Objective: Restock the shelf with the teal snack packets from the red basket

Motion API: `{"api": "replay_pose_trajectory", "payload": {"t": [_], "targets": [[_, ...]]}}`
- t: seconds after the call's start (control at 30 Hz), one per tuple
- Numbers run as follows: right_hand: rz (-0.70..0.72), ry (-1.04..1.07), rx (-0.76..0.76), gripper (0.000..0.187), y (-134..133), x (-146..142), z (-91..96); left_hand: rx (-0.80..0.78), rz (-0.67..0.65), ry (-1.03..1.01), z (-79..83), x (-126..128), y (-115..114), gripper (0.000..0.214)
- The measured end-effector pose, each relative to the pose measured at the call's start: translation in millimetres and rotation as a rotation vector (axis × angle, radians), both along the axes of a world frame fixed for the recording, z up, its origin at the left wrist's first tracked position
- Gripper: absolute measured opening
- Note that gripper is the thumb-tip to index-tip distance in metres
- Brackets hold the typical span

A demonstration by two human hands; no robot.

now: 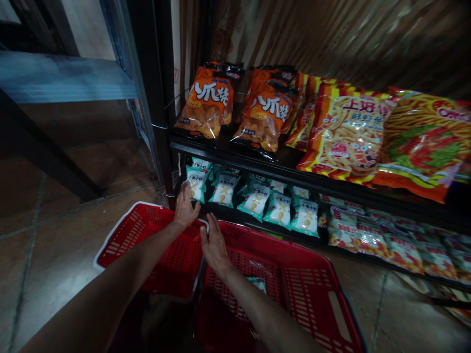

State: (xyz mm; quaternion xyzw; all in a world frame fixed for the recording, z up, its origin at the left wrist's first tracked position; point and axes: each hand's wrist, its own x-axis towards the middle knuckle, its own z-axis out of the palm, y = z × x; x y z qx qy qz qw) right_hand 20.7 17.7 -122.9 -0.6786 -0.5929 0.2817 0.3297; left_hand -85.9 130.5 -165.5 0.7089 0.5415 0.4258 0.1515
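My left hand (pixel 185 208) reaches to the lower shelf, and its fingers touch the leftmost teal snack packet (pixel 195 186). My right hand (pixel 213 243) is open with fingers stretched out, hovering over the near rim of the right red basket (pixel 316 274). A row of like teal packets (pixel 279 208) lies along the lower shelf. The left red basket (pixel 147 235) sits on the floor below my left forearm. One small packet (pixel 257 283) lies inside the right basket.
The upper shelf (pixel 290 169) holds orange snack bags (pixel 208 100) and large yellow-red shrimp-stick bags (pixel 348 135). More flat packets (pixel 390 242) lie at the lower right. A dark metal post (pixel 158 113) stands left of the shelves, above the brown tiled floor (pixel 55 230).
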Motion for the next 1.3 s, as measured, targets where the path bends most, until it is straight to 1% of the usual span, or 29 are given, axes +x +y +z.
{"api": "replay_pose_trajectory", "payload": {"t": [0.17, 0.27, 0.37, 0.5, 0.7, 0.87, 1.07, 1.17, 1.3], "targets": [[0.018, -0.003, -0.023, 0.063, 2, 2, 0.0, 0.029, -0.045, 0.02, -3.9, -5, 6, 0.076], [0.009, 0.0, -0.043, 0.062, 3, 3, 0.4, 0.012, -0.054, 0.032, -6.0, -3, 6, 0.072], [-0.006, 0.003, -0.057, 0.06, 2, 3, -0.4, -0.004, -0.029, 0.03, -5.9, 2, 5, 0.067], [-0.002, 0.006, -0.066, 0.059, 0, 3, -3.3, -0.007, 0.0, 0.013, -5.1, 5, 5, 0.066], [-0.013, -0.01, -0.026, 0.053, -7, 0, -3.5, -0.043, 0.044, -0.015, -4.0, 4, 7, 0.061], [-0.01, -0.013, -0.018, 0.051, -10, 1, -3.5, -0.033, 0.04, -0.002, -4.4, 4, 8, 0.063], [-0.021, -0.008, -0.035, 0.051, -13, 3, -1.2, -0.031, 0.036, 0.005, -4.8, 2, 6, 0.072], [-0.016, -0.018, -0.041, 0.051, -15, 3, 2.8, -0.028, 0.026, 0.003, -3.1, 1, 4, 0.076], [-0.01, -0.028, -0.034, 0.052, -17, 4, 4.4, -0.039, 0.016, 0.018, 1.4, 0, -1, 0.075]]}}
